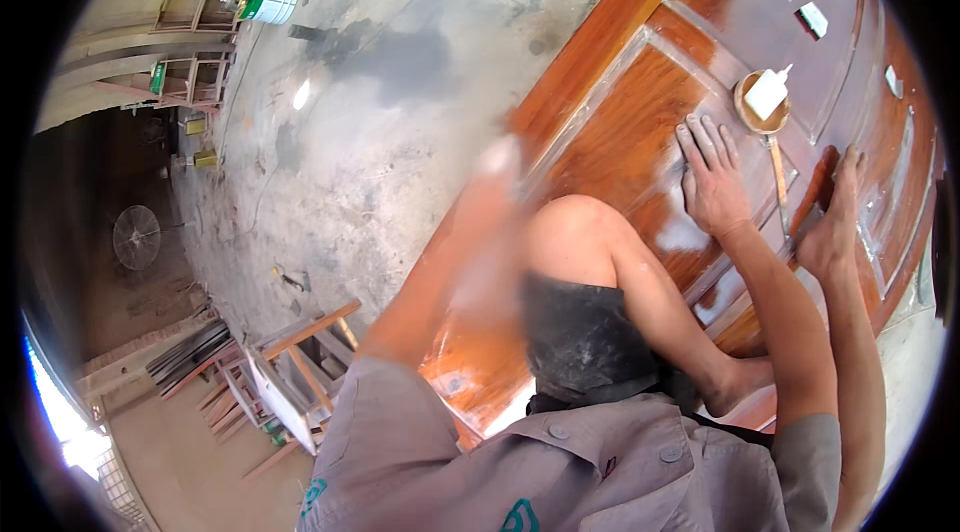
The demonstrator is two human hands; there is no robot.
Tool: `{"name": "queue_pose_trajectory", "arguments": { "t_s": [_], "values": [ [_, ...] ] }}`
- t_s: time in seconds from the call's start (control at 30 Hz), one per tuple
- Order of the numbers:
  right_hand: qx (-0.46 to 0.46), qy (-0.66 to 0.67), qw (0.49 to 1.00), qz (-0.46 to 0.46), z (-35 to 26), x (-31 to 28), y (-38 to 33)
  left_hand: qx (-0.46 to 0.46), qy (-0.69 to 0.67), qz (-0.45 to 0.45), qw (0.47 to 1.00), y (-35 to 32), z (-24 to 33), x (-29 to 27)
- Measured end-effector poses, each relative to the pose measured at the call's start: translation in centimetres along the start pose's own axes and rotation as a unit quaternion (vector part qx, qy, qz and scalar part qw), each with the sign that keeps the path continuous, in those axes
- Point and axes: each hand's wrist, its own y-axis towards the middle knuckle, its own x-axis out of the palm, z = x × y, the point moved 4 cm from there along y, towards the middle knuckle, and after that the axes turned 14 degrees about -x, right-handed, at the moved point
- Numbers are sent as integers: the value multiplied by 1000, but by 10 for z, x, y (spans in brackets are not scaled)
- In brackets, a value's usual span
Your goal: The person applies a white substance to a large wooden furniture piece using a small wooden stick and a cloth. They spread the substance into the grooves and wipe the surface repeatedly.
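Observation:
My right hand lies flat with fingers spread on a large reddish-brown wooden panel with raised mouldings. Pale, whitish dusty patches mark the wood around it. Motion smears my left hand, raised near the panel's left edge; its fingers and anything in them cannot be made out. Just beyond my right hand rests a round brown bowl with a long handle. A white bottle with a narrow tip lies across the bowl. Farther off sits a small white-and-dark block.
My bent knee and bare foot are on or over the panel. A small pale piece lies at its far right. Across the concrete floor stand a white-and-green bucket, a fan and a wooden frame.

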Motion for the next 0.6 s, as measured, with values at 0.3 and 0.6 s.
{"name": "queue_pose_trajectory", "arguments": {
  "t_s": [0.3,0.6],
  "values": [
    [-27,-23,999,28,0,14,8,-88,-109,162,977,-100,-99,70],
    [-34,-32,999,13,-7,12,14,-87,205,220,950,-137,-162,82]
  ]
}}
